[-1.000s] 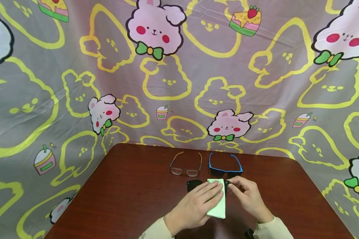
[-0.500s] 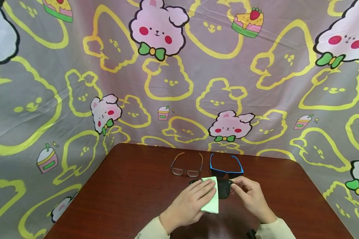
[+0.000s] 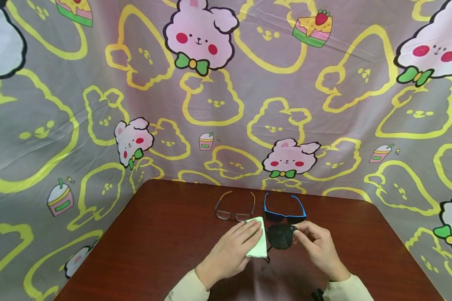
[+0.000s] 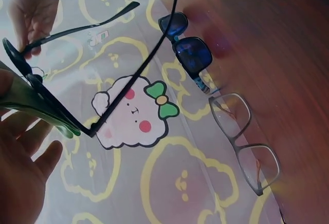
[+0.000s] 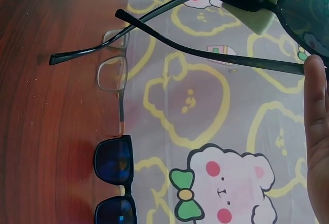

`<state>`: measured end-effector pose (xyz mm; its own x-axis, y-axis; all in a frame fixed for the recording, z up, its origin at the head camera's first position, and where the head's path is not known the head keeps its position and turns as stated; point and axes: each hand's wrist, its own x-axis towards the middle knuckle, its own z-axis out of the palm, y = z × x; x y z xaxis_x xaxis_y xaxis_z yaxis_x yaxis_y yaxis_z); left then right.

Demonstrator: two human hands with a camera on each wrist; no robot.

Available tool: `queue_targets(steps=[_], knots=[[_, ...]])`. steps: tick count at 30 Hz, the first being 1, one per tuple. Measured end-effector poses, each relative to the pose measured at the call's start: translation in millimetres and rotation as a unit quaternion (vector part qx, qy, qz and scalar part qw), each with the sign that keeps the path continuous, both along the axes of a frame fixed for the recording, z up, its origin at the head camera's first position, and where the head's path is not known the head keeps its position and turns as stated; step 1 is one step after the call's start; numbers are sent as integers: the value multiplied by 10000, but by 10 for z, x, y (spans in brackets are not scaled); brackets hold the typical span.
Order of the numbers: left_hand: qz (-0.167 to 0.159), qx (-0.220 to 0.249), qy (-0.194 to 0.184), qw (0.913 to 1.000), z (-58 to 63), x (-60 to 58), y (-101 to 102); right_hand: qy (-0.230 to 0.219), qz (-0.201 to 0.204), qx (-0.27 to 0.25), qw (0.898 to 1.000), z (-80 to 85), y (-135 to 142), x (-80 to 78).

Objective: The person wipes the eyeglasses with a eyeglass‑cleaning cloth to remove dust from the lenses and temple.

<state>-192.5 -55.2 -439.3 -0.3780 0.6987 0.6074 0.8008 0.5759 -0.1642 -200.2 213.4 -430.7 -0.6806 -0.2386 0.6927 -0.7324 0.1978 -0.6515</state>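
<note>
Black sunglasses (image 3: 280, 237) are held up above the table in front of the person. The right hand (image 3: 320, 246) pinches them at the right corner of the frame, near the hinge. A folded pale green cloth (image 3: 261, 244) lies over the other lens, and the left hand (image 3: 231, 248) grips that lens through it. In the left wrist view the cloth (image 4: 31, 103) wraps the lens between the thumb and fingers. Both temples of the sunglasses (image 5: 226, 58) stick out unfolded in the right wrist view. The covered lens is mostly hidden in the head view.
Clear eyeglasses (image 3: 233, 216) with opened temples lie farther back on the brown table (image 3: 154, 242). Beside them rest blue-framed sunglasses (image 3: 285, 218) with dark lenses. A patterned curtain (image 3: 226, 104) encloses the back and sides. Something dark (image 3: 317, 294) shows by the right sleeve.
The left hand and cloth have slid leftward across the sunglasses, baring the lens near the right hand. The right hand keeps its pinch and has shifted slightly right.
</note>
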Motion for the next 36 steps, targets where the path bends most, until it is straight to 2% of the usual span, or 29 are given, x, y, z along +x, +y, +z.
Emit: queue_targets(steps=[6, 10, 13, 19, 27, 32, 36], knots=[[80, 399, -152, 9991, -45, -39, -64, -35, -93, -51, 9999, 24, 19, 30], [239, 681, -497, 9961, -106, -71, -98, -150, -138, -10, 9998, 31, 37, 46], [354, 984, -965, 9898, -134, -82, -118, -173, -134, 22, 9998, 31, 45, 50], [549, 1784, -1874, 9644, -136, -87, -147, 3, -24, -35, 10000, 10, 54, 37], [842, 2499, -2518, 9311, -150, -103, -149, 73, -8, -89, 9999, 10, 51, 33], [731, 2809, -2987, 9091, -124, -103, -144, 151, 36, -184, 9997, -20, 51, 21], [486, 2942, -3590, 8844, -112, -119, -145, 197, 12, -132, 9997, -17, 43, 21]])
